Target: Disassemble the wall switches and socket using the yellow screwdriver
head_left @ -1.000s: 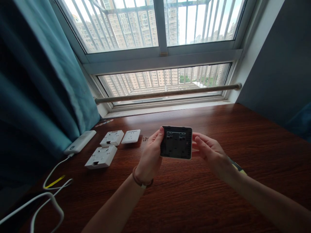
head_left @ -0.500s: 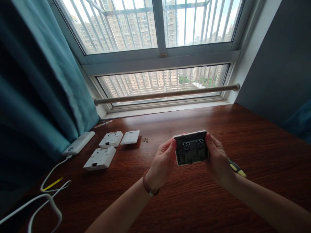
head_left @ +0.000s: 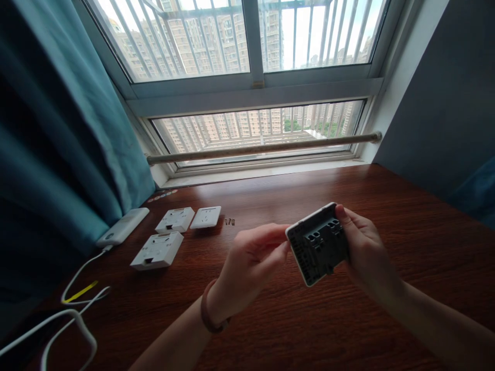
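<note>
An electrical wall plate (head_left: pixel 323 250) with a white rim and a dark back with terminal holes is held above the table, tilted with its back toward me. Its front face is hidden, so I cannot tell whether it is a socket or a switch. My right hand (head_left: pixel 365 247) grips its right side, thumb on the rim. At the left corner, the thumb and fingertips of my left hand (head_left: pixel 257 257) close in on the edge. A white socket plate (head_left: pixel 206 217) lies beyond to the left, with several small screws (head_left: pixel 230 222) beside it.
Two white mounting boxes (head_left: pixel 175 219) (head_left: pixel 158 251) sit on the wooden table (head_left: pixel 417 247). Farther left are a white power bank-like device (head_left: pixel 122 228), its white cable (head_left: pixel 83 265) and a yellow strip (head_left: pixel 81 291). A blue curtain (head_left: pixel 77 103) borders the left; a window rail (head_left: pixel 266 148) runs behind.
The wall plate has tilted, its right side rising and its left corner dropping. My left hand has shifted its grip on the left edge. The yellow-and-grey handle by my right hand is now hidden.
</note>
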{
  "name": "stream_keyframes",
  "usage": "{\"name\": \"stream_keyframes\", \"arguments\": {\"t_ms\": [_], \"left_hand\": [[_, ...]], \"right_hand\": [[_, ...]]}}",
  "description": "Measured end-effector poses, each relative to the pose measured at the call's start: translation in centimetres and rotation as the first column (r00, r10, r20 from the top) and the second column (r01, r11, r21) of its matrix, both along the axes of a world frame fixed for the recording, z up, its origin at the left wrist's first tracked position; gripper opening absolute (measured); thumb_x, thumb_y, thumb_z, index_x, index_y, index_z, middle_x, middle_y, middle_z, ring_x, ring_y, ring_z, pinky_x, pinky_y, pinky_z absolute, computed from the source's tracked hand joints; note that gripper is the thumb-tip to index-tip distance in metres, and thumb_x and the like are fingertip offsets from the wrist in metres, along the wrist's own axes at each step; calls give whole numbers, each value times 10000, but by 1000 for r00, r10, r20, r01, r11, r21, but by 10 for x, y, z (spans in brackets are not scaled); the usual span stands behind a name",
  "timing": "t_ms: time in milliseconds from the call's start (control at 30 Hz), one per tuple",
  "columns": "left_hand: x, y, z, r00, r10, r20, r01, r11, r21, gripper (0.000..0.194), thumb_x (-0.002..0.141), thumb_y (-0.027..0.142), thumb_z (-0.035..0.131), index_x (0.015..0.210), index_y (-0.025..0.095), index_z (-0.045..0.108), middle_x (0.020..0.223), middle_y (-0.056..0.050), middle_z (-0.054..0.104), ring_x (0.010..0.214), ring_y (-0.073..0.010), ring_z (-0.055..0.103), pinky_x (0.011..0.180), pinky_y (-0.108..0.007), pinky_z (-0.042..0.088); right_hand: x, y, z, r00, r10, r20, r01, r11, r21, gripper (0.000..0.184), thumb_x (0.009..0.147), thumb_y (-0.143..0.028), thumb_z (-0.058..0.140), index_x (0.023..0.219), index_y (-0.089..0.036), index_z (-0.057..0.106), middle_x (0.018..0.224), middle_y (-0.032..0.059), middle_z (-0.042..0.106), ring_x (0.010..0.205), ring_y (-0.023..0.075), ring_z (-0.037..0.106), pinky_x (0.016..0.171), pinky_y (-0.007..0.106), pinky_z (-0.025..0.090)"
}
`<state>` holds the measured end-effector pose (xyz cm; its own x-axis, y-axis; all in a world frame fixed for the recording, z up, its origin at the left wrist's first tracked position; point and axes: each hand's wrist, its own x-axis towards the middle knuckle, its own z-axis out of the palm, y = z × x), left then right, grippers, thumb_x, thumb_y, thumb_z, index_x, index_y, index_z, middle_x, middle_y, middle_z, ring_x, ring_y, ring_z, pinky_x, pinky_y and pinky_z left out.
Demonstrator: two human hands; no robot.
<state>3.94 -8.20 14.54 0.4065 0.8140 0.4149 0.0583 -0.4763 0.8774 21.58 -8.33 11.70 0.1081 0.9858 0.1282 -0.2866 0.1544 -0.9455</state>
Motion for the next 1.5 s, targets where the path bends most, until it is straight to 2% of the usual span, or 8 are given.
{"name": "stream_keyframes", "arguments": {"t_ms": [167,433,633,933,1133,1300,1367,1500], "left_hand": [[-4,-3,10,997,-2,-71,-2,998,-55,223,747,118,550,936,131,668,808,-59,700,704,-131,635,628,-183,511],[-6,-1,9,998,-31,-60,21,988,-155,280,744,30,482,890,156,685,766,-23,700,678,-108,625,624,-168,500],[-5,-6,11,999,-53,11,54,971,-233,236,762,132,549,969,170,656,863,-28,695,748,-106,628,676,-158,502],[-9,-3,12,994,-94,-50,79,968,-238,254,800,172,508,1017,173,640,872,-37,695,770,-123,632,689,-175,500],[-8,2,11,970,-217,-112,165,921,-354,244,810,236,490,900,100,671,771,-63,685,709,-150,625,658,-236,506],[-7,-1,11,972,-232,16,221,899,-379,323,870,313,362,888,85,590,766,-84,648,683,-151,617,648,-272,501],[-5,-3,8,968,-249,13,237,903,-358,328,881,336,318,845,100,543,711,-70,625,625,-138,601,597,-258,486],[3,-11,-1,987,-160,9,156,949,-274,281,889,333,309,760,143,471,608,-15,573,564,-96,552,559,-207,428]], "right_hand": [[2,-5,1,992,-12,124,10,1000,14,313,824,-432,472,662,-166,501,542,-41,424,468,70,371,404,165,315],[1,-15,12,970,5,244,-6,1000,4,352,832,-443,448,611,-170,454,532,-46,374,464,67,322,393,162,282],[4,-18,17,953,-59,298,49,998,42,328,839,-442,433,649,-181,488,534,-40,399,477,80,338,402,168,298],[4,-18,20,931,-81,356,67,996,52,353,834,-444,442,609,-173,466,542,-40,394,486,75,332,409,164,295],[7,-17,21,946,16,324,-12,1000,-12,353,819,-459,456,609,-175,464,524,-40,383,459,77,331,387,173,281],[8,-10,20,962,100,255,-84,994,-73,351,806,-465,470,621,-166,482,541,-29,408,452,79,347,389,181,287],[6,-7,19,965,157,209,-137,985,-104,348,809,-458,469,630,-160,484,554,-25,426,457,75,358,397,178,296],[3,-9,15,968,171,183,-155,983,-98,338,827,-456,438,678,-159,501,570,-25,442,461,72,376,407,175,309]]}}
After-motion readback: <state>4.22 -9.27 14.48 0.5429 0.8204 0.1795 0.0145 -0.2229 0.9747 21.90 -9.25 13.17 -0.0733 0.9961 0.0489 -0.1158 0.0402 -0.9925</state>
